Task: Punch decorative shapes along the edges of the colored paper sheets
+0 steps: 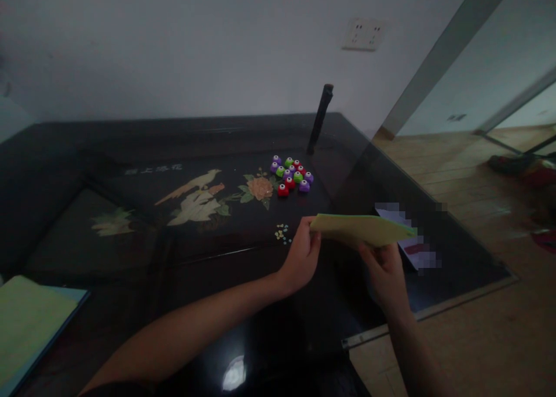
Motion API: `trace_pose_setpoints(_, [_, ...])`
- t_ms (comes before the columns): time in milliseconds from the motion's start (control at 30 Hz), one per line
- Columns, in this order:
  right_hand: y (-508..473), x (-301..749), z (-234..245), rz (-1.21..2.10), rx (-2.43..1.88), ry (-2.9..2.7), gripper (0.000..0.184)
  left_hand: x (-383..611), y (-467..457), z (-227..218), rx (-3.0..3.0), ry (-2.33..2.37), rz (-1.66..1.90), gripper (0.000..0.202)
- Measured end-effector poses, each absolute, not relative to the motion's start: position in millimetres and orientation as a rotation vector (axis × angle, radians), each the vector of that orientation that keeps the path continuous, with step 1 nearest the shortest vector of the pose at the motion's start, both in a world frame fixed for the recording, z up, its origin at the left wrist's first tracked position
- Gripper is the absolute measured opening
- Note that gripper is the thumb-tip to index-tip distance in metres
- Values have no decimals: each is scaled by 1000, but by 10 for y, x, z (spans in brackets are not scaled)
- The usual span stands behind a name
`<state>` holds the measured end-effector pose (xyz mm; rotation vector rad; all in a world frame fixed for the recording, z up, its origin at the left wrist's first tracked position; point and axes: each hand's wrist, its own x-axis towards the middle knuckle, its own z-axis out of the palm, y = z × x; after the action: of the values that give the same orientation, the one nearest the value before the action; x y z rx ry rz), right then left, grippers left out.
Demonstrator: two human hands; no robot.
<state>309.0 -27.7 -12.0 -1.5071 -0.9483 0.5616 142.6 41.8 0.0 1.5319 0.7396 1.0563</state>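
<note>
A yellow-green sheet of paper (360, 228) is held up above the right part of the dark table, seen nearly edge-on. My left hand (302, 257) pinches its left end, thumb below the edge. Under its right part, my right hand (384, 267) is closed on the lower edge. Whether the sheet is folded or several layers thick I cannot tell. Left of my left hand, small pale paper bits (282, 234) lie scattered on the table. Beyond them sits a cluster of red, green and purple pieces with eye-like tops (292, 176).
The glossy black table (243, 293) bears a bird-and-flower picture (200, 197). A black upright stick (320, 118) stands near its back edge. Yellow and blue sheets (35, 322) lie at the left front. A partly blurred-out flat item (408, 238) lies by the right edge; a wall rises behind.
</note>
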Motion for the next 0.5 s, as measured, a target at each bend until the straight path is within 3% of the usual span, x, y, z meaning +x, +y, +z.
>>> trace_pose_setpoints(300, [-255,3150,-167,546,-1614,-1023,39,1448,416,-73,1598,797,956,20])
trace_pose_setpoints(500, [-233,3145,-2,449,-1668,-1172,38,1347,522,107,1646,799,866,24])
